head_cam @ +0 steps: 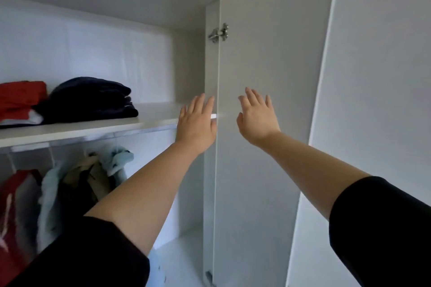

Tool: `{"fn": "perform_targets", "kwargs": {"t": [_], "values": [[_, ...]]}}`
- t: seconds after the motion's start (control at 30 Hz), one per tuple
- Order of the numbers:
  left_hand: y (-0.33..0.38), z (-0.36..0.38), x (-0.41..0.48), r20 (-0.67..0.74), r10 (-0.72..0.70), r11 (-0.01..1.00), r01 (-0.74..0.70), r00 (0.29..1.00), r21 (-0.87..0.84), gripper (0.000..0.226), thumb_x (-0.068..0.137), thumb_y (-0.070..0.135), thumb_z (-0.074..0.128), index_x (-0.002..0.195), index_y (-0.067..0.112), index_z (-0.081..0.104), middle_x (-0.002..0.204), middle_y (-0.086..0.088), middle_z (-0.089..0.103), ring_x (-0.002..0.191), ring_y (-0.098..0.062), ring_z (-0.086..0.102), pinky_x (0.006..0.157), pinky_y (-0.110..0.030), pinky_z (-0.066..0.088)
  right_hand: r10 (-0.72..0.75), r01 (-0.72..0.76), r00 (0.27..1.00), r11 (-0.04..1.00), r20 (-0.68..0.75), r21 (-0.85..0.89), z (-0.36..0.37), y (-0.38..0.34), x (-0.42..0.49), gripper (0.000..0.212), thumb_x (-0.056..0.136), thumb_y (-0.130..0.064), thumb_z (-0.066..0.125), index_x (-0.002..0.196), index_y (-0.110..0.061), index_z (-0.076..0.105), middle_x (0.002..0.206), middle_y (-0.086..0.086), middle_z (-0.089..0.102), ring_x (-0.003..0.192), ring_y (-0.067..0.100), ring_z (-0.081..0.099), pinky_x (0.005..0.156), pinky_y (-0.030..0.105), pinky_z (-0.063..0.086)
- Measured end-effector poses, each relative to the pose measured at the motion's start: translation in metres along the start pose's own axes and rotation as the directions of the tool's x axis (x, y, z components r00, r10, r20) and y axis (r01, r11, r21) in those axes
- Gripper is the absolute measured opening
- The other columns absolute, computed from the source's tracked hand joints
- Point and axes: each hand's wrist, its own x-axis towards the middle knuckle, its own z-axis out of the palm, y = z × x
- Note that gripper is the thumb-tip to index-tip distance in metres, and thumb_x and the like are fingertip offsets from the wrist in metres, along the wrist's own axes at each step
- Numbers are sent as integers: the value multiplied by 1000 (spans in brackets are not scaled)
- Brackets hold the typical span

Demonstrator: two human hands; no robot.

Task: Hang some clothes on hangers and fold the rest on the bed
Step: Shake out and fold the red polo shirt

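I face an open white wardrobe. My left hand (197,121) is raised with fingers spread, empty, in front of the shelf's (93,129) right end and beside the wardrobe's side panel. My right hand (256,116) is also open and empty, held flat near the inner face of the open door (268,53). On the shelf lie folded dark navy clothes (91,100) and folded red and white clothes (19,102). Below the shelf, several garments hang: a red one (16,212), a pale blue one (50,202), a beige one (88,177) and a light patterned one (119,161).
A metal hinge (218,33) joins the door to the side panel. A white wall or second door panel (377,77) rises at the right. The wardrobe's floor (184,256) shows below my left arm.
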Motion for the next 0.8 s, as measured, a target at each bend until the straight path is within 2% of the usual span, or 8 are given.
{"fn": "perform_targets", "kwargs": {"t": [0.2, 0.43, 0.6, 0.8], "values": [[190, 38, -53, 101, 202, 969, -184, 974, -162, 62, 97, 28, 39, 152, 16, 14, 160, -8, 12, 147, -23, 8, 117, -45, 9, 202, -194, 979, 964, 29, -181, -65, 146, -132, 51, 97, -22, 36, 145, -9, 30, 159, 11, 16, 147, 25, 9, 117, 48, 5], [373, 67, -78, 91, 424, 876, -382, 901, -293, 61, 97, 29, 39, 152, 16, 14, 160, -8, 11, 146, -25, 9, 117, -47, 13, 426, -406, 905, 867, 4, -289, -121, 286, -249, 49, 97, -22, 38, 144, -8, 32, 157, 12, 21, 146, 26, 13, 118, 49, 7], [479, 107, -85, 98, 507, 814, -438, 856, -380, 63, 98, 31, 37, 153, 18, 7, 161, -8, 3, 148, -25, 3, 117, -47, 9, 489, -449, 872, 819, 22, -357, -133, 377, -313, 51, 97, -22, 39, 145, -7, 30, 158, 12, 19, 147, 25, 11, 119, 46, 7], [588, 168, -73, 111, 571, 766, -478, 814, -430, 64, 99, 33, 35, 153, 19, 4, 161, -8, -1, 148, -25, -1, 117, -47, 5, 532, -468, 845, 784, 54, -408, -130, 488, -348, 53, 98, -22, 39, 147, -8, 25, 159, 12, 14, 148, 26, 7, 120, 43, 5]]}}
